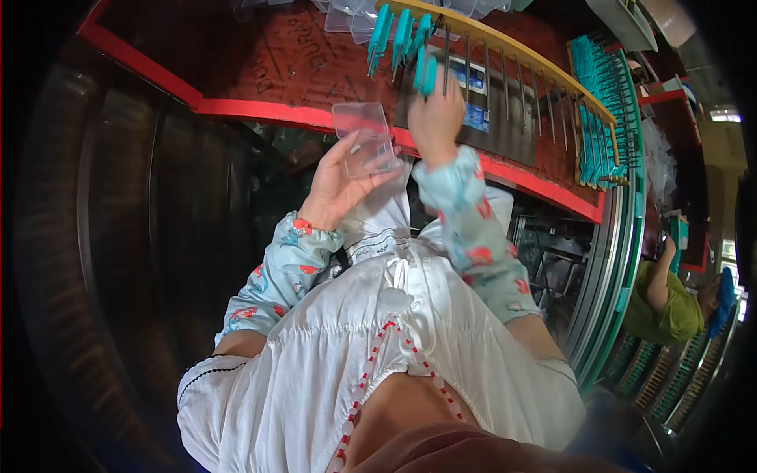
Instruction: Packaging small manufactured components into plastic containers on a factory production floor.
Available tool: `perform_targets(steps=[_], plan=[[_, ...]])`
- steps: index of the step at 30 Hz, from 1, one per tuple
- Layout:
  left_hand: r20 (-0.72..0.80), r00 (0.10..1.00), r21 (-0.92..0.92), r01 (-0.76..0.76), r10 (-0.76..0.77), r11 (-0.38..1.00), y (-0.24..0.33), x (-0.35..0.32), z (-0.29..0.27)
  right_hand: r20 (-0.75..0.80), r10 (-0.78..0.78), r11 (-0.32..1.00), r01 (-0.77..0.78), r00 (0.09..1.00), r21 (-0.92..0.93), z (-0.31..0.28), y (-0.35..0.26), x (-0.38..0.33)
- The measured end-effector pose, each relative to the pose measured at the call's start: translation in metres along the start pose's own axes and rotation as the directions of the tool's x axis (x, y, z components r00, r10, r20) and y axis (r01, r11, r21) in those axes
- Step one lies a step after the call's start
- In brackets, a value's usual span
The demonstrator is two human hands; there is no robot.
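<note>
My left hand (337,188) holds a small clear plastic box (369,160) by its side, thumb on the near edge. The box's hinged lid (359,118) stands open, and I make out no contents in it. My right hand (436,122) is raised to a yellow rack bar (505,39) with metal rods. Its fingers, slightly blurred, close at a slim teal piece (426,72). More teal pieces (402,35) hang on the rods just left of that hand. Bare rods (527,91) line the bar to its right.
The dark red worktop (236,63) has a bright red front edge (268,110). Clear boxes (347,20) are heaped at the back. A dark plate with blue-and-white cards (477,118) lies under the rods. Dense teal pieces (591,71) fill racks at right. A co-worker in green (666,303) is beyond.
</note>
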State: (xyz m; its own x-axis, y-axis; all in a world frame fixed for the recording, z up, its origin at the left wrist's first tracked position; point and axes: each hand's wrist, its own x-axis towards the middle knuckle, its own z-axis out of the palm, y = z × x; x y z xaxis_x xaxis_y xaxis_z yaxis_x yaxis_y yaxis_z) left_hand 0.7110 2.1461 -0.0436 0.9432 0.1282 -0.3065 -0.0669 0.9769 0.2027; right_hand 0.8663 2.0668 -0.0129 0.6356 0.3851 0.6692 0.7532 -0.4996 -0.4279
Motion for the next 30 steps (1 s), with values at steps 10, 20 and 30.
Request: perform_targets(steps=[10,20,30], plan=[[-0.163,0.967,0.335,0.243,-0.198,0.91,-0.035,0.023,0.058,0.784,-0.26,0.811,0.568,0.564,-0.14,-0.106,-0.011,-0.017],[0.002,0.979,0.155,0.201,-0.204,0.967,-0.027,0.011,0.059,0.655,-0.164,0.765,0.514,0.737,-0.387,-0.084,-0.026,-0.01],[-0.001,0.971,0.091,0.24,-0.241,0.967,-0.03,0.028,0.041,0.766,-0.274,0.778,0.602,0.582,-0.179,-0.096,-0.03,-0.015]])
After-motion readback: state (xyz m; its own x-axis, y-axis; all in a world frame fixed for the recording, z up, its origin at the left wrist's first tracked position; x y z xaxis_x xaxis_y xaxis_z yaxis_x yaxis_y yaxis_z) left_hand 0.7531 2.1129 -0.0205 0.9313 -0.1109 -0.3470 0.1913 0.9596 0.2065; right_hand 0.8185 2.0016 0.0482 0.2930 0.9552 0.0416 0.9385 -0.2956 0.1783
